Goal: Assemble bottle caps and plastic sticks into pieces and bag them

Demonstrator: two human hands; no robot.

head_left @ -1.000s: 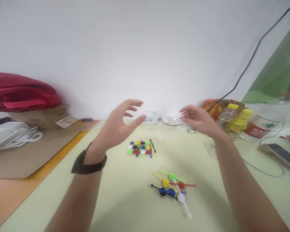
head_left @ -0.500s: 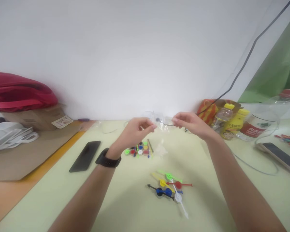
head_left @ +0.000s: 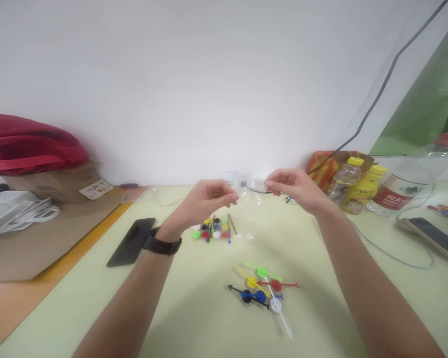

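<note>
My left hand [head_left: 211, 203] is raised above the far part of the table, its thumb and forefinger pinched together. Whatever lies between them is too small to make out. Opposite it, my right hand [head_left: 294, 189] also has its fingertips closed, and what they hold cannot be made out. Clear plastic wrapping [head_left: 252, 186] shows in the gap between the hands. Below my left hand lie several small coloured discs [head_left: 216, 231] and thin sticks. Nearer to me is a loose cluster of coloured arrow spinners, among them a white spinner [head_left: 275, 304] and a black spinner [head_left: 246, 297].
A black phone [head_left: 131, 242] lies left of my watch. At the right stand a yellow-capped clear bottle [head_left: 345, 179], a yellow bottle [head_left: 366, 191] and a large clear bottle [head_left: 399, 194], with another phone [head_left: 438, 241] nearby. Cardboard [head_left: 56, 238] covers the left side.
My left hand has shifted slightly left, and my right hand has risen a little. A pale blur over the table below the hands has faded to faint clear bits. The spinners have not moved.
</note>
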